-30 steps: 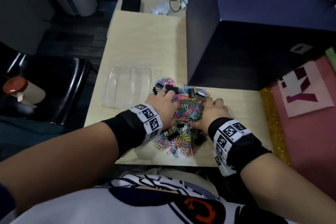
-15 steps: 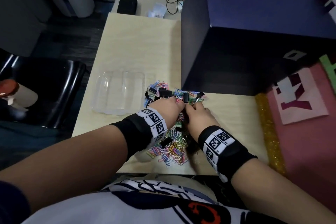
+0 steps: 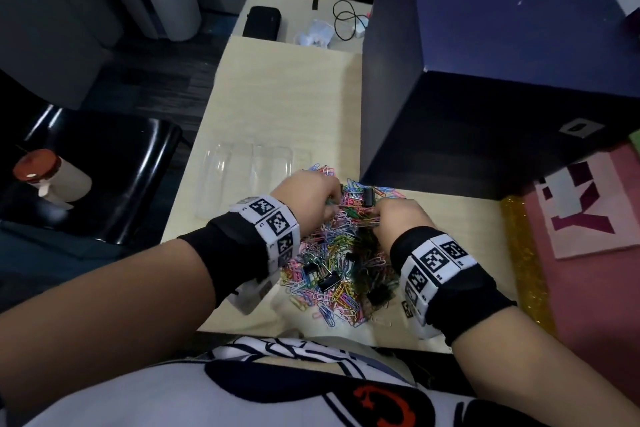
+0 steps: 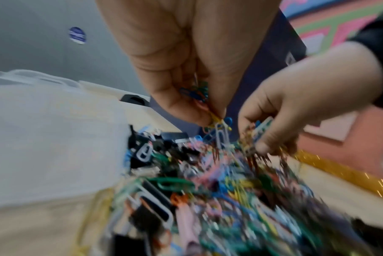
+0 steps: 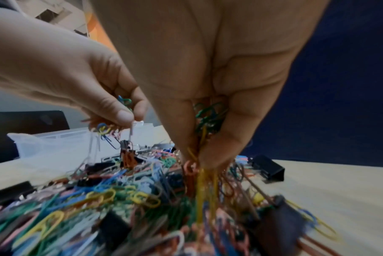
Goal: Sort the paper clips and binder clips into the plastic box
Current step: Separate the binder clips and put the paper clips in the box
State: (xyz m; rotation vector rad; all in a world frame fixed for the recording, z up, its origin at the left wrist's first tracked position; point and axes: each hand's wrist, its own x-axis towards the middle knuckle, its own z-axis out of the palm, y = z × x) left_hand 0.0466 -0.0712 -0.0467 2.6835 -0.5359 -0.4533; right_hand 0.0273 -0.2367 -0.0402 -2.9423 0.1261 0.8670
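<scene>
A heap of coloured paper clips (image 3: pixel 332 253) mixed with black binder clips (image 3: pixel 367 197) lies on the pale table's near part. The clear plastic box (image 3: pixel 249 177) stands just left of the heap, with nothing visible in it. My left hand (image 3: pixel 330 206) pinches a tangled bunch of paper clips (image 4: pixel 197 97) above the heap's far side. My right hand (image 3: pixel 379 218) is close beside it and pinches its own bunch of paper clips (image 5: pixel 208 117), with strands trailing down into the heap. The left wrist view is blurred low down.
A big dark blue box (image 3: pixel 485 80) stands right behind the heap. A black chair (image 3: pixel 114 166) with a red-capped bottle (image 3: pixel 45 177) is to the left. A black case (image 3: pixel 261 22) and a cable (image 3: pixel 346 21) lie at the table's far end. A pink mat (image 3: pixel 588 270) borders the right.
A second ago both hands lay spread on the heap. They drew together at its far side, and each now pinches a bunch of paper clips lifted off it.
</scene>
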